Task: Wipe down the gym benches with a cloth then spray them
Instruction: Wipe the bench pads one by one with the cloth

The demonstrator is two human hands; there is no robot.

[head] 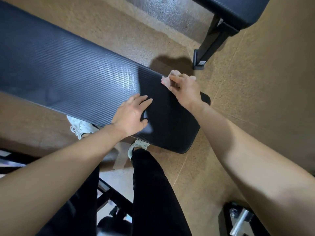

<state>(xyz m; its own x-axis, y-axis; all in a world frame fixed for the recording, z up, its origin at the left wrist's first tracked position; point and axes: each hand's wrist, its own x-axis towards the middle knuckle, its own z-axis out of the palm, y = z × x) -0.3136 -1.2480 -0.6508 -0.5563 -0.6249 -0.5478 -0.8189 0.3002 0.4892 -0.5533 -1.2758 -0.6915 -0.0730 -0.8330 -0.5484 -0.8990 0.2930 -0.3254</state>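
The right hand (186, 90) grips a pale pink cloth (165, 82), bunched under curled fingers, against the far edge of the black padded surface (68, 68) near its end. The left hand (132, 114) rests on the surface (fingers straight and spread, holding nothing). Another bench (238, 9) stands well apart.

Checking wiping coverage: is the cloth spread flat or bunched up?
Bunched. The cloth sits crumpled under the right hand, only small bits showing at the bench edge.
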